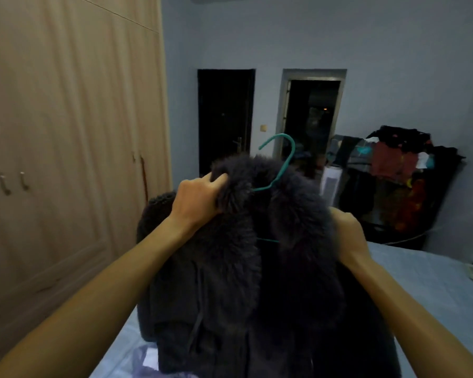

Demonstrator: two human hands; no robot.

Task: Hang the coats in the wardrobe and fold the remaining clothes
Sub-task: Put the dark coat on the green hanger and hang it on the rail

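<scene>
A dark coat (230, 296) with a fur collar hangs on a teal hanger (287, 159), held up over the bed (421, 282) in front of the person. The left hand (197, 200) grips the left side of the fur collar, fingers curled into it. The right hand (347, 233) sits at the coat's right shoulder; its fingers are hidden behind the fur, so their hold cannot be told. The wardrobe (66, 132) stands to the left, doors closed. A pile of clothes (399, 165) lies at the far right.
</scene>
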